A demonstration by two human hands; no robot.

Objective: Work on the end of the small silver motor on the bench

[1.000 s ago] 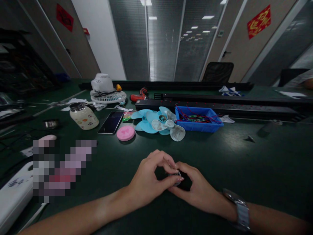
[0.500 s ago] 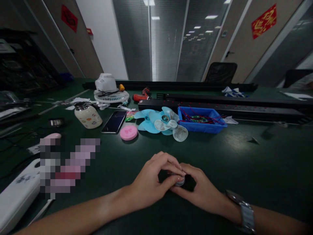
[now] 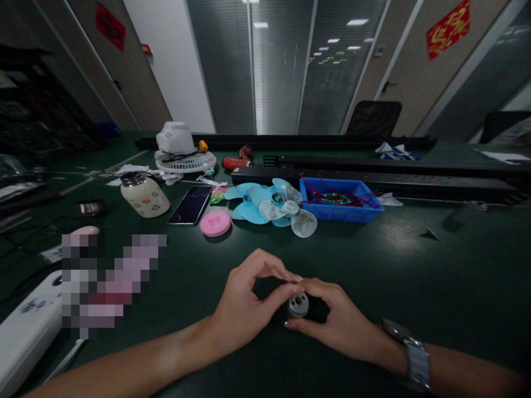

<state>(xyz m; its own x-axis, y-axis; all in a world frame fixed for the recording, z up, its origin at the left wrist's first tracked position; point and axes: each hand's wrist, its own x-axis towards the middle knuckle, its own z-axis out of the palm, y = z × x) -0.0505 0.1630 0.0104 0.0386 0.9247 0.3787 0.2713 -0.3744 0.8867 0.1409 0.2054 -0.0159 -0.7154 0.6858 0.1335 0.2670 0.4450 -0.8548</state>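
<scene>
A small silver metal cylinder [image 3: 299, 308], which looks like a small electric motor, is held between both hands above the dark green table. Its round end face, with a central hole and smaller holes, points up toward me. My right hand [image 3: 340, 312] grips it from the right, thumb at the near side and index finger at the far side. My left hand [image 3: 251, 301] comes from the left, its thumb against the upper rim and its fingertips meeting my right fingers behind it. The far side of the cylinder is hidden by the fingers.
Beyond the hands lie light blue fan blades [image 3: 253, 204], a blue bin [image 3: 344, 213] of wires and circuit boards, a pink round case [image 3: 215, 223] and a phone [image 3: 191, 205]. A cream bottle [image 3: 146, 198], a white fan [image 3: 176, 141] and a red drill [image 3: 237, 162] stand farther left.
My left fingers have drawn back to the left and up off the cylinder's top, so its end face with holes now shows. My right hand keeps nearly the same place.
</scene>
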